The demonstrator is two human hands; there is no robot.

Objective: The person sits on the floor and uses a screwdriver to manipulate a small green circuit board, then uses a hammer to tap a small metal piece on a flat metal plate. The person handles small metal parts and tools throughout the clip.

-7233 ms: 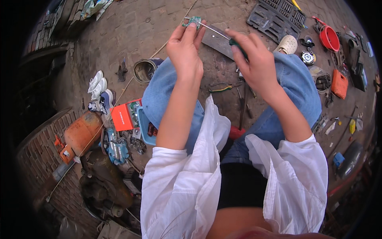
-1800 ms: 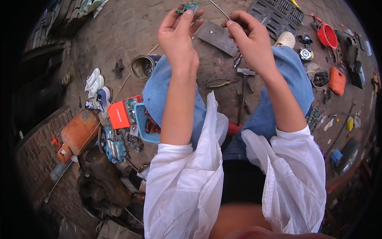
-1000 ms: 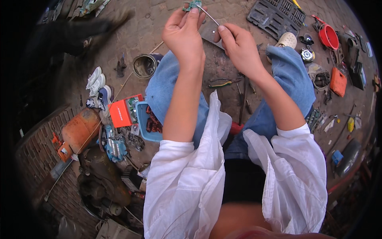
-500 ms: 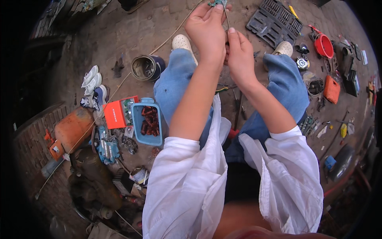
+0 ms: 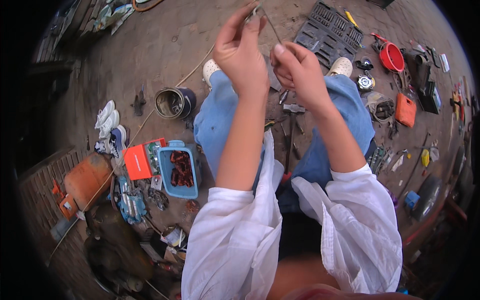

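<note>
My left hand (image 5: 242, 62) is raised near the top of the view, thumb and fingers pinched together on a thin grey cord (image 5: 270, 25). A small pale loop of it shows at the fingertips, too close to the picture's edge to make out fully. Lower and to the right, my right hand (image 5: 302, 70) is closed on the cord's other visible stretch, thumb on top. Between the two hands the strand runs nearly straight. A longer beige cord (image 5: 197, 67) passes behind my left hand and trails over the floor to the lower left.
A hammer (image 5: 292, 112) lies between my legs. On the left are a metal can (image 5: 186, 101), a blue basin (image 5: 197, 172), an orange-red box (image 5: 135, 162) and shoes (image 5: 108, 125). To the right are a black tool case (image 5: 314, 40), a red bowl (image 5: 391, 56) and an orange case (image 5: 405, 110).
Both hands have shifted left in view and sit farther apart, with more cord showing between them. The teal scrap at my left fingertips is out of sight. The view has shifted, uncovering the hammer head.
</note>
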